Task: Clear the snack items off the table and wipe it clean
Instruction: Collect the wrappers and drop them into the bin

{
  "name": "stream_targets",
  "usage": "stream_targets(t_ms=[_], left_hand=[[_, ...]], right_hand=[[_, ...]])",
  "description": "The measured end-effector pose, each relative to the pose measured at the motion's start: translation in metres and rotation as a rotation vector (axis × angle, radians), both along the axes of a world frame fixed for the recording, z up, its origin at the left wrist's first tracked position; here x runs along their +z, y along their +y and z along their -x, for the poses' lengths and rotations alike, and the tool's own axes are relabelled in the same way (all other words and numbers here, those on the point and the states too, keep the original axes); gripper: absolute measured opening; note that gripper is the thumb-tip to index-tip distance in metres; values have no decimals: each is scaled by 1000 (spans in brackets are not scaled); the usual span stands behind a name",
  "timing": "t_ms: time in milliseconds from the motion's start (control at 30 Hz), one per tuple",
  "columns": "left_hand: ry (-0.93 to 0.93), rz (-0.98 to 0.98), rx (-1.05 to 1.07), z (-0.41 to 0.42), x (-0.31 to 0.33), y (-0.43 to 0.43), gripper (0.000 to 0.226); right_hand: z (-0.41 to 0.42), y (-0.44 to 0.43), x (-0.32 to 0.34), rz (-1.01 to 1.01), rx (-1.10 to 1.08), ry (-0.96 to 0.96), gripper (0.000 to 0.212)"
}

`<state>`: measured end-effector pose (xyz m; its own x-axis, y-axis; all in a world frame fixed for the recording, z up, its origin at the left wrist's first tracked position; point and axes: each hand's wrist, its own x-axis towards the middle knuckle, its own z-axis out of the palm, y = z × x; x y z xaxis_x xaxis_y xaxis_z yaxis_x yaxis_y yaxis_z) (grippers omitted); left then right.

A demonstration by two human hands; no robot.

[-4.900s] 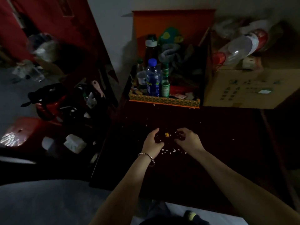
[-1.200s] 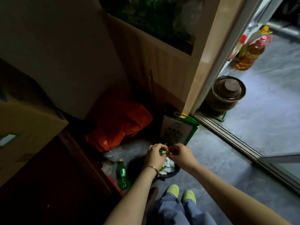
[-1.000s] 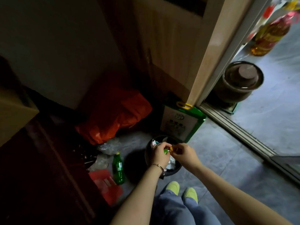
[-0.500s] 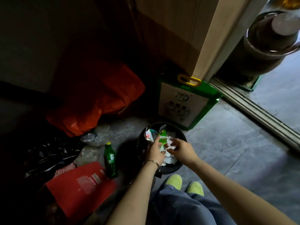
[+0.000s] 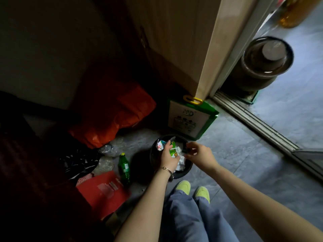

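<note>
On the grey floor in front of my feet stands a small black waste bin [image 5: 183,173], holding crumpled white paper and snack wrappers [image 5: 160,145]. My left hand [image 5: 168,159], with a bangle on its wrist, hangs over the bin's left half. A green snack wrapper [image 5: 172,151] with an orange bit sits between its thumb and curled fingers. My right hand [image 5: 199,154] hovers over the bin's right rim with its fingers apart and nothing in them. The table top with the crumbs is out of view.
A green bottle [image 5: 124,167] stands left of the bin beside a red packet [image 5: 103,191] and a black plastic bag [image 5: 78,163]. Behind are an orange bag [image 5: 113,117] and a green-and-white box [image 5: 189,119]. A lidded clay jar [image 5: 262,65] sits beyond the door track [image 5: 253,124].
I turned from the table to the floor bin, carrying the gathered snack bits. Over the last second both hands lowered over the bin and my right hand let go and spread its fingers.
</note>
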<state>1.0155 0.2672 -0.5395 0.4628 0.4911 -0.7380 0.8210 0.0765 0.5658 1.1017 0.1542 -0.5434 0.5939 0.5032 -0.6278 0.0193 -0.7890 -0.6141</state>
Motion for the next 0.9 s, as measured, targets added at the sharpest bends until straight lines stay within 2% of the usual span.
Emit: stream_targets(t_ms=[100,233,367,433,533,700,800,900], left_hand=[[-48,-9,-6,-10,52,-1,72],[-119,-61,-24,-19,117,-6,60],[-235,-130,-40,-29,181,-12,27],[-294,-215,-87,-36,214,-16,13],[-340,-281,-154,-49,253,-27,16],[-394,-271,-204,-75,297,-53,29],[-429,-299,-248,-94,324,-74,34],[-507,-243,-259,-113,348,-95,36]], right_hand=[[-8,1,57,-49,18,-34,45],[-22,-8,135,-105,-51,-92,31],[-35,-24,195,-112,-65,-201,10],[-39,-32,221,-121,-93,-233,11],[-46,-46,259,-124,-150,-284,21],[-58,-80,313,-179,-242,-328,34],[-65,-104,344,-236,-274,-359,32],[-76,-124,366,-284,-324,-400,31]])
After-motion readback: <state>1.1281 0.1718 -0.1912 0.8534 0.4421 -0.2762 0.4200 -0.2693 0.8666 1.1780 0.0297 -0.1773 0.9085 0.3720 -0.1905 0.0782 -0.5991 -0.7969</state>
